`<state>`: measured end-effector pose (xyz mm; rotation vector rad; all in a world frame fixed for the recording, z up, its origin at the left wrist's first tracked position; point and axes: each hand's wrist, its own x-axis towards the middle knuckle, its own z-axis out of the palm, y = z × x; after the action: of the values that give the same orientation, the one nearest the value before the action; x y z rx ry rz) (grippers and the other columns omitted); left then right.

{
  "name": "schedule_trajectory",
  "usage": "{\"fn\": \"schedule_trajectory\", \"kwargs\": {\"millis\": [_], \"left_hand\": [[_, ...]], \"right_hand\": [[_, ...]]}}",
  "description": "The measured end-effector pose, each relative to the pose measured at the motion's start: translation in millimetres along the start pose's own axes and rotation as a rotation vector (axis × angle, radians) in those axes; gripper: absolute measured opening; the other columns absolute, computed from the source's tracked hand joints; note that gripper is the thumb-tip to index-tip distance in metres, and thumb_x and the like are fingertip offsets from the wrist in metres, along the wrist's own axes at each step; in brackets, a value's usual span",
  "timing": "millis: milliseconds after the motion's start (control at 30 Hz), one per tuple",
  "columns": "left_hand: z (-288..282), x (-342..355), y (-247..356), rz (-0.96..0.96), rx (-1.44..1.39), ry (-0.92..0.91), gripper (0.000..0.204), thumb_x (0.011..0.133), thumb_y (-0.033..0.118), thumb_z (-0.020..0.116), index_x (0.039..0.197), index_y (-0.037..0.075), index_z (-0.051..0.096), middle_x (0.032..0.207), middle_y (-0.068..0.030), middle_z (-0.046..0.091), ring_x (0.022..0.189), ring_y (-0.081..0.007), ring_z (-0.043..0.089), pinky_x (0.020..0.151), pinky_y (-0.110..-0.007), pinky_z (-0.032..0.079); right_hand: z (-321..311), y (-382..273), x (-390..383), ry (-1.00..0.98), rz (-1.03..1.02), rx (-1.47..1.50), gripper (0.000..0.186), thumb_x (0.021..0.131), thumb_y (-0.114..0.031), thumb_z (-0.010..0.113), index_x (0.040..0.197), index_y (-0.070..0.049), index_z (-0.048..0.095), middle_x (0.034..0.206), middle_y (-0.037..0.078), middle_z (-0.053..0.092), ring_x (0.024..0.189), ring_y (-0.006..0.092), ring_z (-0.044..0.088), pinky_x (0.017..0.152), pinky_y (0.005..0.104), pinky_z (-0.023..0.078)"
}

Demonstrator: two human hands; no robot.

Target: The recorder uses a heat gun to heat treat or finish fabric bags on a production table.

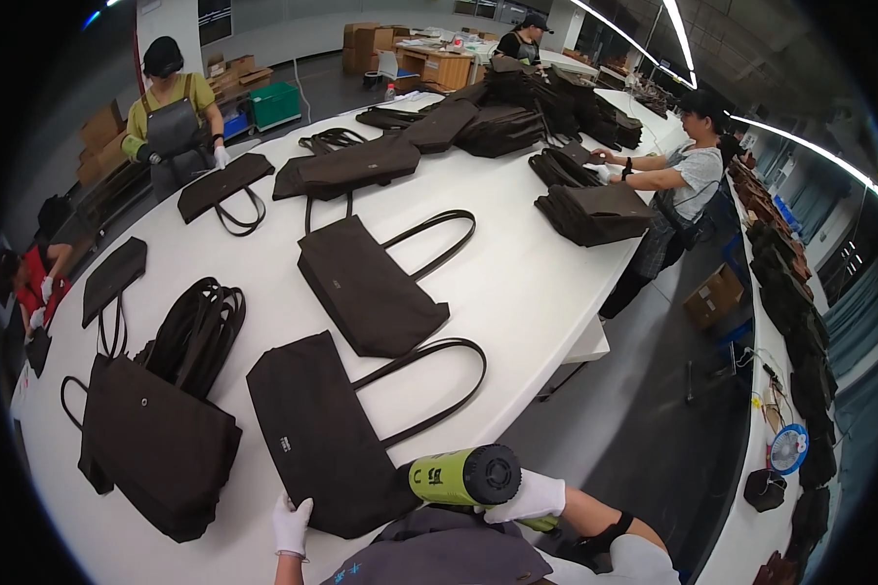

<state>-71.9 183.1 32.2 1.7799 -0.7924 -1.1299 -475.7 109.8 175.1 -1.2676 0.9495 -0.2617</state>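
Observation:
A dark brown tote bag [317, 434] lies flat on the white table in front of me, its long strap looped out to the right. At its near lower edge, my left hand [291, 526], in a white glove, grips the fabric between thumb and fingers. My right hand [529, 497], also gloved, is closed round the handle of a green and black heat gun [458, 476]. The gun's vented rear end faces right, and its dark nozzle sits over the bag's lower right corner. Just beyond lies a second brown tote bag [366, 283].
A stack of dark bags [161, 439] stands at left. Farther off are more bags [351, 166] and a large heap [546, 102]. One co-worker [688, 156] handles bags at the right edge; another [178, 117] stands across the table. A small blue fan [787, 448] is on the right-hand bench.

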Motion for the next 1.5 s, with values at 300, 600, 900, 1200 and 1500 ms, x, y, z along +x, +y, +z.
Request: {"fn": "schedule_trajectory", "kwargs": {"millis": [300,600,900,1200,1500], "left_hand": [[11,15,-18,0.072,0.052,0.064,0.033,0.086,0.007,0.066,0.115,-0.007,0.058,0.104,-0.0121,0.067,0.092,-0.0144,0.063,0.081,-0.028,0.05],[8,10,-31,0.017,-0.162,0.102,0.036,0.09,0.003,0.061,0.123,-0.009,0.053,0.112,-0.0122,0.066,0.098,-0.0164,0.064,0.088,-0.028,0.05],[-17,-1,-35,-0.252,-0.471,0.226,0.044,0.1,0.026,0.049,0.136,0.001,0.046,0.097,-0.0131,0.067,0.072,-0.0112,0.064,0.056,-0.021,0.048],[-1,-14,-5,0.036,-0.03,0.126,0.054,0.097,0.028,0.055,0.141,0.0,0.039,0.099,-0.0136,0.064,0.086,-0.021,0.066,0.069,-0.032,0.051],[64,-21,46,0.424,1.049,-0.213,0.073,0.086,0.047,0.062,0.136,-0.002,0.041,0.089,-0.0189,0.058,0.079,-0.0333,0.061,0.068,-0.041,0.051]], "right_hand": [[-19,-14,-23,0.216,0.018,-0.078,0.04,0.074,-0.008,0.077,0.111,-0.001,0.063,0.107,0.009,0.068,0.094,0.016,0.064,0.084,0.0306,0.053],[-15,-8,-19,-0.028,-0.199,-0.483,0.068,0.069,-0.009,0.082,0.129,-0.002,0.051,0.122,0.009,0.061,0.11,0.0201,0.059,0.095,0.0338,0.048],[0,-32,32,-0.111,-0.137,-0.269,0.044,0.076,-0.009,0.076,0.117,-0.002,0.061,0.109,0.01,0.067,0.099,0.0194,0.064,0.09,0.0332,0.05],[31,-27,94,-0.377,-0.249,-0.407,0.056,0.073,-0.017,0.08,0.121,-0.002,0.054,0.118,0.011,0.062,0.112,0.0225,0.058,0.1,0.0345,0.044],[12,-69,96,0.027,-0.217,-0.145,0.036,0.068,0.006,0.07,0.102,-0.002,0.062,0.089,0.004,0.063,0.08,0.0138,0.06,0.07,0.0285,0.052]]}}
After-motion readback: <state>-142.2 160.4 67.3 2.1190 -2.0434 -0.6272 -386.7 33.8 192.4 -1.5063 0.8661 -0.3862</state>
